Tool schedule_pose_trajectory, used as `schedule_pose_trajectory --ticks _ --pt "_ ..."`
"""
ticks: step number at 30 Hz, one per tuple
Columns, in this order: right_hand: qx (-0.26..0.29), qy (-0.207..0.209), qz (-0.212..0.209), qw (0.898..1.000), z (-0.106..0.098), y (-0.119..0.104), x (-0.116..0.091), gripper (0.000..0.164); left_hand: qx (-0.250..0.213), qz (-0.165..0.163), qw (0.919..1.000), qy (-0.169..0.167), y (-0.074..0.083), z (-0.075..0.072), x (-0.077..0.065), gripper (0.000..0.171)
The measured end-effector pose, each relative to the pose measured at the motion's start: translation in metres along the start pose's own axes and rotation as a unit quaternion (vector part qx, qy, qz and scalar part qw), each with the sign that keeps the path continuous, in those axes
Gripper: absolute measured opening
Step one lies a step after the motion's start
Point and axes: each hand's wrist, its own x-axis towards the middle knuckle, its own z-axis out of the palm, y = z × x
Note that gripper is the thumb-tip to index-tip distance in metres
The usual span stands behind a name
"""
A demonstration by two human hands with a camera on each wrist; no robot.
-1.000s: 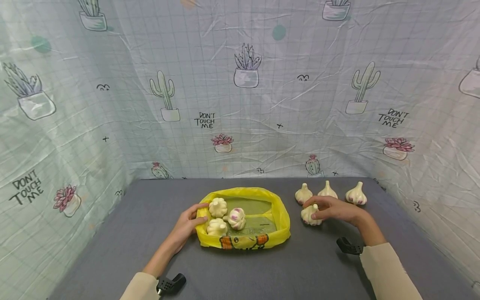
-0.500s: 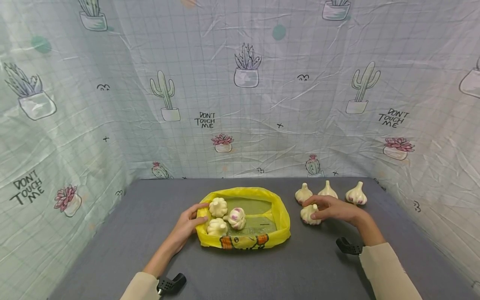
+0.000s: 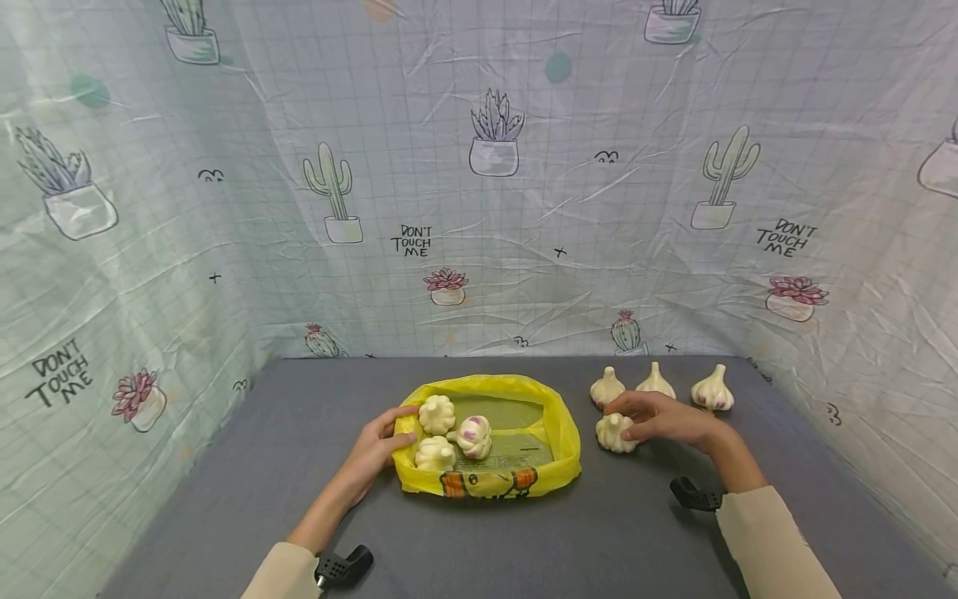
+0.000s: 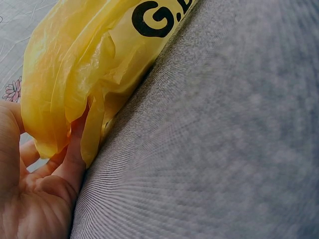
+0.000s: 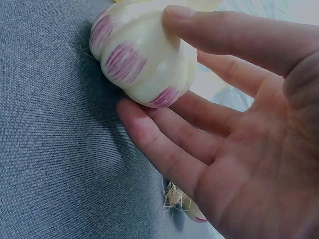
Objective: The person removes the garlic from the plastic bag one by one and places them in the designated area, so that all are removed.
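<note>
A yellow plastic bag stands with its mouth spread wide on the table, printed on its front side. Inside, toward its left end, lie a garlic bulb, a second garlic bulb and a purple-streaked garlic bulb. My left hand holds the bag's left rim, fingertips and thumb over the edge; in the left wrist view the yellow film covers part of the fingers. To the right of the bag, my right hand pinches another garlic bulb between thumb and fingers, low over the table.
Behind my right hand stand three more garlic bulbs: one at the left, a middle one partly hidden by the hand, and one at the right. A patterned curtain closes off the grey table at the back and sides.
The garlic bulb in my right hand has shifted slightly left, toward the bag. My left hand and the bag stay where they were.
</note>
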Motion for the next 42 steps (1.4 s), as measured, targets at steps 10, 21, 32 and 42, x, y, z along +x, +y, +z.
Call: schedule_pose_trajectory --ticks 10,21,32,42 --pt "-0.040 0.023 -0.001 0.999 -0.0003 0.0026 0.0023 0.049 0.003 0.001 1.0000 0.001 0.0010 0.0010 0.0000 0.053" --pt "-0.013 0.033 -0.006 0.999 0.0006 0.0056 0.0032 0.043 0.000 0.000 1.0000 -0.002 0.0005 0.0000 -0.0008 0.054" --pt "-0.032 0.014 -0.010 0.999 -0.0003 0.0022 -0.0024 0.044 0.007 -0.002 1.0000 -0.001 0.0013 0.0005 0.0002 0.053" --pt "-0.031 0.026 -0.010 0.999 0.0011 0.0012 0.0017 0.045 0.006 -0.002 1.0000 0.003 0.0023 0.0006 -0.0016 0.053"
